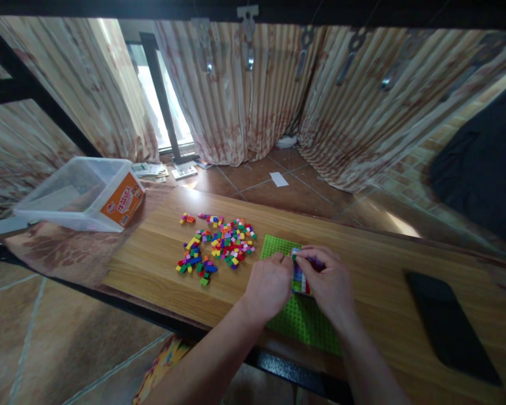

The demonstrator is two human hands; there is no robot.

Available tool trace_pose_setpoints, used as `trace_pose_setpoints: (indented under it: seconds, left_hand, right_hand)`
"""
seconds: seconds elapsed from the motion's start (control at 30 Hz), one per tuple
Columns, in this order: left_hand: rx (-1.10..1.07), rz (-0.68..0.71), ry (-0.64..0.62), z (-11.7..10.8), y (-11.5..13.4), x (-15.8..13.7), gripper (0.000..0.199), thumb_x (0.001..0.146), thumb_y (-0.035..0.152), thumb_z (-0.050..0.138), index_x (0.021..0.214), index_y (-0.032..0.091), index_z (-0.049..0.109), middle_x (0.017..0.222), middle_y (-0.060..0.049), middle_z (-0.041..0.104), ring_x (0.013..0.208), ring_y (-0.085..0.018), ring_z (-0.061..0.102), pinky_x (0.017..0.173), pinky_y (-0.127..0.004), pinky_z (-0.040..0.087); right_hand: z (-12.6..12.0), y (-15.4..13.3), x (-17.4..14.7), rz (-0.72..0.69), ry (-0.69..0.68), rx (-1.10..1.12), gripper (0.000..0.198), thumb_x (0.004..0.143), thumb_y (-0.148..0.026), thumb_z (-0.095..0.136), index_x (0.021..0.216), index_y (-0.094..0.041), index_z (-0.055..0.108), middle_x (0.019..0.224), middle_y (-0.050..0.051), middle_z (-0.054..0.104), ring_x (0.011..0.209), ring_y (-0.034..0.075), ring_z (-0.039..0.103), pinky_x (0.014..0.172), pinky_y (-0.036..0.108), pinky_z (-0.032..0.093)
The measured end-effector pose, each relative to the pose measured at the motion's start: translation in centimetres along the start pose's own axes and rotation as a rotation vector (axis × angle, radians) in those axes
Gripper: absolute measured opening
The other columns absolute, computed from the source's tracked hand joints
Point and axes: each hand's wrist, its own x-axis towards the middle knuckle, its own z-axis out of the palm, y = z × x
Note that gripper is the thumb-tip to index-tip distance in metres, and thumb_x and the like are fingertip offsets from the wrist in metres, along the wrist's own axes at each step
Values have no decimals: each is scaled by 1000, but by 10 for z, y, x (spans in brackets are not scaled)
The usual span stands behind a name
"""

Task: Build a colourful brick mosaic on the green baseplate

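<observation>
A green studded baseplate (310, 326) lies on the wooden board, under both hands. On it stands a small build of coloured bricks (297, 277), partly covered by my fingers. My left hand (272, 281) is closed with curled fingers against the build's left side; whatever it may grip is hidden. From the right, my right hand (326, 275) pinches at the top of the build, where a small green brick (294, 256) shows by the thumb and fingertips. Left of the baseplate, loose toy bricks (231, 242) in many colours are spread in a heap.
A clear plastic bin (80, 219) with an orange label stands at the left on a cloth. A black phone-like slab (451, 326) rests at the right of the wooden board (375, 270). Metal clips (248, 39) hang from a dark bar overhead. Curtains (244, 112) hang behind.
</observation>
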Motion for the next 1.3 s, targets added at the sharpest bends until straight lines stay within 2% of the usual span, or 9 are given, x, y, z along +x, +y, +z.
trace_pose_setpoints:
  seconds: [0.17, 0.37, 0.7, 0.8, 1.03, 1.3]
  left_hand:
    - [-8, -13, -1, 2, 0, 2, 22, 91, 13, 41, 102, 14, 60, 93, -10, 65, 87, -24, 67, 74, -33, 54]
    - [-15, -21, 62, 6, 0, 1, 20, 89, 14, 43, 99, 14, 61, 92, -9, 66, 81, -22, 67, 69, -32, 55]
    - [-70, -53, 58, 9, -6, 4, 18, 87, 20, 48, 96, 15, 63, 90, -9, 68, 81, -21, 68, 68, -30, 55]
    - [-92, -109, 103, 6, -14, 4, 19, 89, 19, 45, 95, 18, 64, 90, -7, 68, 82, -22, 68, 70, -31, 55]
    - [-5, -382, 174, -6, -42, 2, 20, 86, 13, 49, 94, 18, 66, 98, -9, 67, 85, -20, 66, 71, -29, 53]
    - [31, -423, 160, -9, -55, -1, 21, 90, 19, 48, 86, 18, 69, 96, -8, 67, 80, -19, 66, 72, -30, 51]
  right_hand:
    - [1, 3, 0, -5, -2, -4, 18, 82, -37, 61, 80, -23, 72, 95, 7, 71, 95, 24, 62, 91, 46, 45]
    - [1, 9, -1, -3, -29, 1, 23, 83, -43, 60, 81, -24, 71, 98, 7, 70, 96, 25, 62, 91, 46, 45]
    - [2, 26, -3, 11, -41, -28, 32, 79, -57, 59, 81, -27, 71, 100, 6, 70, 98, 28, 62, 91, 48, 44]
    - [3, 27, -4, 3, -43, -28, 33, 80, -58, 58, 83, -27, 71, 102, 6, 70, 99, 28, 62, 91, 48, 44]
    - [2, 22, -6, 24, -51, -13, 34, 83, -58, 56, 85, -27, 71, 103, 5, 70, 100, 27, 62, 92, 47, 44]
    - [7, 18, -3, -45, -55, 5, 30, 87, -52, 56, 85, -26, 71, 101, 5, 70, 99, 26, 62, 92, 46, 44]
